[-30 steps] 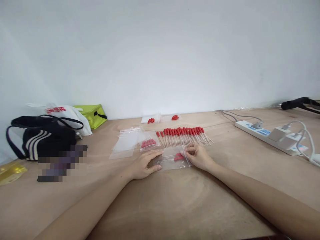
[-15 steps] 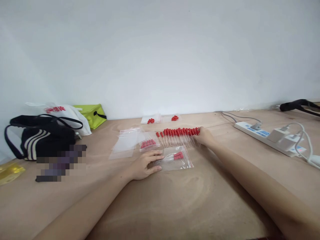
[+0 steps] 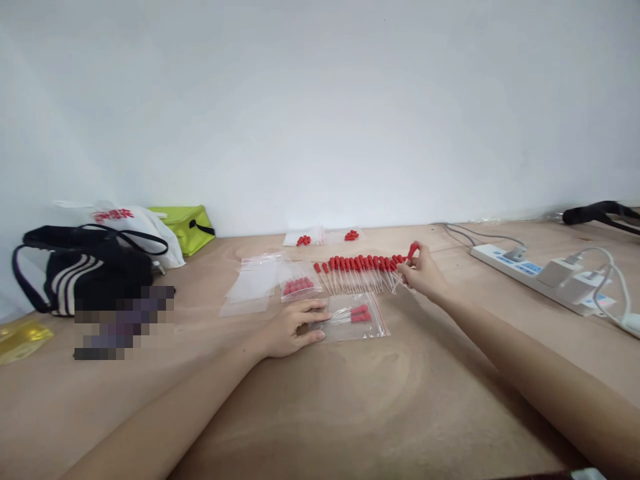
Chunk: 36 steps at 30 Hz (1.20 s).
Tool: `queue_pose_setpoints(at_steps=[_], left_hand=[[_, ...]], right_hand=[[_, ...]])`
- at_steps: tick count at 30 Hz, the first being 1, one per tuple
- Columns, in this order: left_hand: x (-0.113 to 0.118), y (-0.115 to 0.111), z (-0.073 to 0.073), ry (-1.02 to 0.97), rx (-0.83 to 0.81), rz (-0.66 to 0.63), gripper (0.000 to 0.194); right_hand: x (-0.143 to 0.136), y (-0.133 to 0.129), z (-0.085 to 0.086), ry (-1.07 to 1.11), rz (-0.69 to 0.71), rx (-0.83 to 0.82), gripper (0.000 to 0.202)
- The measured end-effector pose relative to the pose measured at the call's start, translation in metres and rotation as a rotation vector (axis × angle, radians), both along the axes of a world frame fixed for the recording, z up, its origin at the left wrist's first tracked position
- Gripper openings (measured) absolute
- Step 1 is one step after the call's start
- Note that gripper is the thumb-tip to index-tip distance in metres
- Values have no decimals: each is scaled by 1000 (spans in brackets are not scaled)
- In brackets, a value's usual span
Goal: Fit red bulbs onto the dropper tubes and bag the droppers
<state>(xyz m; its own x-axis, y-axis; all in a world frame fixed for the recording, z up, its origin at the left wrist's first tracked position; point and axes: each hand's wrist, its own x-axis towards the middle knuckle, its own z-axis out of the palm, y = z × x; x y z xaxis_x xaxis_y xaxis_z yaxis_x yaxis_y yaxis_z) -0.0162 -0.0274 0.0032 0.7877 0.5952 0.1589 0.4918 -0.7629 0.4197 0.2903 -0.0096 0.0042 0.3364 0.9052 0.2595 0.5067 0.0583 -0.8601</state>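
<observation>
Head view: left hand (image 3: 294,328) rests, thumb parted, on clear plastic zip bag (image 3: 345,332); right hand (image 3: 423,272) pinches red-bulbed dropper (image 3: 413,250); brown wooden tabletop (image 3: 370,407) spreads nearward.

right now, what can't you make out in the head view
All in the head view:
left end of the clear bag, covered by the left hand
stem of the red-bulbed dropper, partly lost behind the right hand
item at far left, masked by pixel blocks
red print on the white bag, too blurred to read
right end of the black object, cut off by the picture's edge
</observation>
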Motion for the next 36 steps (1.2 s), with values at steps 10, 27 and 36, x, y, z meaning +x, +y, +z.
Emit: queue_pose_setpoints(at_steps=[10,27,36], left_hand=[[0,-1,2,8,-11,10,34],[0,-3,4,60,14,58,49],[2,-4,6,79,6,79,51]], right_hand=[[-38,-34,-29,561,125,140,48],[-56,-49,-25,782,245,-48,28],[-58,-43,-33,447,366,-158,30]])
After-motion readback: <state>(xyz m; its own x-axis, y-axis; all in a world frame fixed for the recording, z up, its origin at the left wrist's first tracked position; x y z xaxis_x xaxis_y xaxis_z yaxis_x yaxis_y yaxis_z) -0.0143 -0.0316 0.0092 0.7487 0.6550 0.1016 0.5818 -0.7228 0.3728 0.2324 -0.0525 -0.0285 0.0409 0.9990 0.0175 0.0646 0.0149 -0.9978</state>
